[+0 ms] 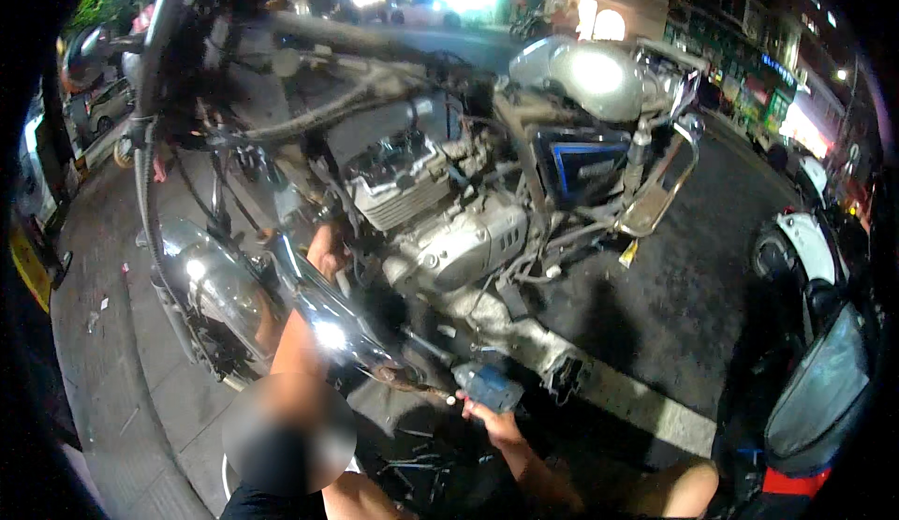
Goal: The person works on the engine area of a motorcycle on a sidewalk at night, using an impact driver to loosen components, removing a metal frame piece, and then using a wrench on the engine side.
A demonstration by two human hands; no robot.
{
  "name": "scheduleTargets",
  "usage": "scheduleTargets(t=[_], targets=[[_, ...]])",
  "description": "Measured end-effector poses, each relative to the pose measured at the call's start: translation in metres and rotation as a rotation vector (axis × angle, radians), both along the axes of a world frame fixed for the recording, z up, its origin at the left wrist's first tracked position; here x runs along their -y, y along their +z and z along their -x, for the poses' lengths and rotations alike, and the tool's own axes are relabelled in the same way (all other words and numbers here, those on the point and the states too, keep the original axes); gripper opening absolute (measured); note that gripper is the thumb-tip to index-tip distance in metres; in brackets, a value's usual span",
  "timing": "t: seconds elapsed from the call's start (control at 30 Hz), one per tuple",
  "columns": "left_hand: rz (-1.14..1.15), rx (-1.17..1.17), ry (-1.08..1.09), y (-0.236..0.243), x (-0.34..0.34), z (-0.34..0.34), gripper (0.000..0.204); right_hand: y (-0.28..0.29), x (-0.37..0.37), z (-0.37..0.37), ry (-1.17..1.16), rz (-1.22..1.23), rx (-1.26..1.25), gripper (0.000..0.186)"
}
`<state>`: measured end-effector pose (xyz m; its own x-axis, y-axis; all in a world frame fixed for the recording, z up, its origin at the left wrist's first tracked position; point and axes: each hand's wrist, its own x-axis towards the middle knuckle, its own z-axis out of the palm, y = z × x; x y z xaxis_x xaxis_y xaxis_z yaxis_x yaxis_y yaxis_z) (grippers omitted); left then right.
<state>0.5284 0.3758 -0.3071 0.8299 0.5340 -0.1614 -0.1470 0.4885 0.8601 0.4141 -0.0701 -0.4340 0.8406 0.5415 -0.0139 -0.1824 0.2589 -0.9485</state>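
Observation:
A partly stripped motorcycle stands before me, its engine (pixel 459 239) exposed. My left hand (pixel 326 250) reaches in between a shiny chrome pipe (pixel 323 319) and the front of the engine. Its fingers look curled, but part of them and whatever they hold are hidden. Low on the right of the pipe, my right hand (pixel 496 424) is closed round a blue power drill (pixel 489 386). A long metal shaft (pixel 426 344) sticks out of the drill toward the engine's lower side. Several slim tools (pixel 417 454) lie on the ground below.
The front wheel's chrome mudguard (pixel 211 267) is close by my left arm. A silver tank (pixel 581 75) rests on the bike above a dark side panel (pixel 585 162). A pale painted strip (pixel 646 408) crosses the ground. Parked scooters (pixel 810 258) stand at the right.

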Motion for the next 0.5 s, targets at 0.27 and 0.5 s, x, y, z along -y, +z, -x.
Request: scheduleTargets(t=[0.27, 0.5], targets=[[-0.604, 0.414, 0.100, 0.006, 0.027, 0.041, 0.021, -0.067, 0.009, 0.005, 0.037, 0.144, 0.087, 0.032], [-0.015, 0.253, -0.104, -0.025, -0.011, 0.000, 0.011, -0.094, 0.022, 0.023, 0.151, 0.419, 0.081, 0.030]])
